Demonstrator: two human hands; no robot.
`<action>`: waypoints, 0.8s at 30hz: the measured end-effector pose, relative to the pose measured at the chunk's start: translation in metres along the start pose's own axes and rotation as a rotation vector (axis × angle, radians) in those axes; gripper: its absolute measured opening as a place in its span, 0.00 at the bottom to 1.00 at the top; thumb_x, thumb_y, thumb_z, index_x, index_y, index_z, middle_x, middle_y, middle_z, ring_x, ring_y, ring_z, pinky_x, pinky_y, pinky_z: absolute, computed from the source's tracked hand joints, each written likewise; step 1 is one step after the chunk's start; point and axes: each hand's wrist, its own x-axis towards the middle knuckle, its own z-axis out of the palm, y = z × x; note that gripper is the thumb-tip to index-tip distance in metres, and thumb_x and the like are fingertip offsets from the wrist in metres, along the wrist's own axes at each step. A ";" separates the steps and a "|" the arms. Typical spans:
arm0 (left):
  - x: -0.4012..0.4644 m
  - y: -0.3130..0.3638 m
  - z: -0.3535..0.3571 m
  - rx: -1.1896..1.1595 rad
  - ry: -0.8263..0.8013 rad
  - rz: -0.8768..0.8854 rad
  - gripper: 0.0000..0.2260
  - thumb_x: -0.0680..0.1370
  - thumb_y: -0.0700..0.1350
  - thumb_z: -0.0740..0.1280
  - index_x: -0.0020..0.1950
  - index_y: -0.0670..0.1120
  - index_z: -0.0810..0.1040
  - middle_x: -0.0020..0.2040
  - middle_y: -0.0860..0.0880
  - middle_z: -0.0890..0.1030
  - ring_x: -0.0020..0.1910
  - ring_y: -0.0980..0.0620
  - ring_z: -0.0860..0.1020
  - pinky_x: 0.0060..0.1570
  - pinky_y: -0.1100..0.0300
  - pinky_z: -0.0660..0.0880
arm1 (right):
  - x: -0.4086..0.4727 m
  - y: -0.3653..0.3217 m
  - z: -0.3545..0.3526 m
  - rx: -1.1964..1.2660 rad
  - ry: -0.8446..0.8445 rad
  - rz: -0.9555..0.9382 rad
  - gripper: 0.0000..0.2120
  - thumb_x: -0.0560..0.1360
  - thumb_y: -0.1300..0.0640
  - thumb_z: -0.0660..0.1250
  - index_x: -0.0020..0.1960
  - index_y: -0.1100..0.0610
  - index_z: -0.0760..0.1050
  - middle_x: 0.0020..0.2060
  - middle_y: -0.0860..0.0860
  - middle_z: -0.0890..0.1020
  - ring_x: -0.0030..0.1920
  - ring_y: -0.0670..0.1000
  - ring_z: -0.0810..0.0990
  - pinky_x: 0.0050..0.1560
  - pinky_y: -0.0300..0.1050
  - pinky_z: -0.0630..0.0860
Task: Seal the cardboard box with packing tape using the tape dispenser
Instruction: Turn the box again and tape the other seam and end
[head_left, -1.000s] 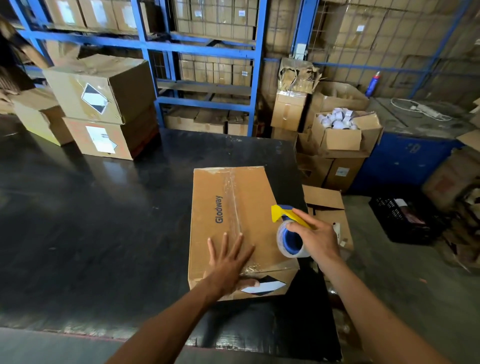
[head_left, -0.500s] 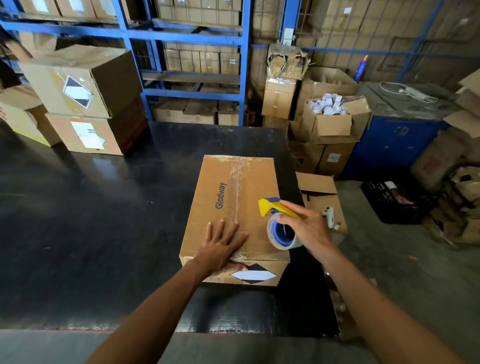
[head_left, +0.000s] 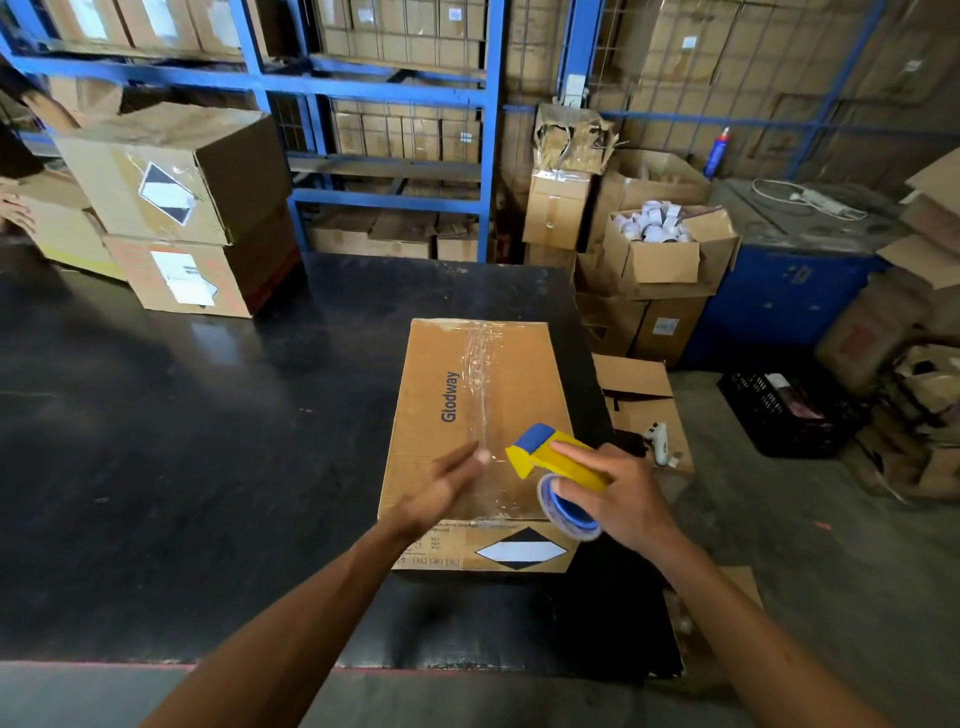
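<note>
Both forearms reach in from the bottom edge over a black table (head_left: 156, 441). Right hand (head_left: 618, 493) grips the tape dispenser (head_left: 550, 460), yellow body with blue end, fingers (head_left: 571, 449) curled over the top, thumb at the blue tape roll (head_left: 566, 514). Dispenser sits over the near right part of the cardboard box (head_left: 467, 415), contact with the lid unclear. Left hand (head_left: 441, 491) is motion-blurred over the near part of the lid, fingers loosely together and extended, holding nothing; touching the lid or not, cannot tell. Box lies on the table near its right edge, "Glodway" printed on top, clear tape strip (head_left: 483, 374) running along the centre seam to the far edge, diamond label (head_left: 519, 551) on the near side. Far left on the table: two stacked cartons (head_left: 182, 218). Right, off the table: open box of white rolls (head_left: 660, 244). Behind: blue shelving (head_left: 488, 130) with cartons.
</note>
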 end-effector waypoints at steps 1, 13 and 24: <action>-0.003 0.003 -0.002 -0.253 0.040 -0.093 0.34 0.73 0.70 0.63 0.70 0.47 0.74 0.73 0.45 0.73 0.69 0.46 0.74 0.71 0.46 0.68 | -0.003 0.000 -0.002 -0.043 0.009 -0.086 0.20 0.69 0.42 0.72 0.60 0.30 0.75 0.41 0.48 0.74 0.41 0.47 0.76 0.39 0.46 0.75; -0.035 0.045 -0.022 -0.659 -0.227 -0.390 0.40 0.78 0.67 0.58 0.66 0.30 0.75 0.64 0.31 0.77 0.67 0.34 0.74 0.67 0.39 0.71 | -0.002 -0.007 0.003 -0.369 -0.099 -0.697 0.33 0.68 0.49 0.76 0.69 0.32 0.70 0.44 0.46 0.66 0.34 0.47 0.70 0.31 0.35 0.68; -0.047 0.055 -0.025 -0.607 -0.072 -0.300 0.10 0.78 0.42 0.68 0.55 0.39 0.82 0.47 0.40 0.86 0.43 0.46 0.86 0.43 0.52 0.83 | 0.009 -0.025 0.006 -0.073 -0.035 -0.754 0.22 0.70 0.53 0.74 0.64 0.46 0.79 0.41 0.53 0.69 0.35 0.47 0.69 0.34 0.32 0.66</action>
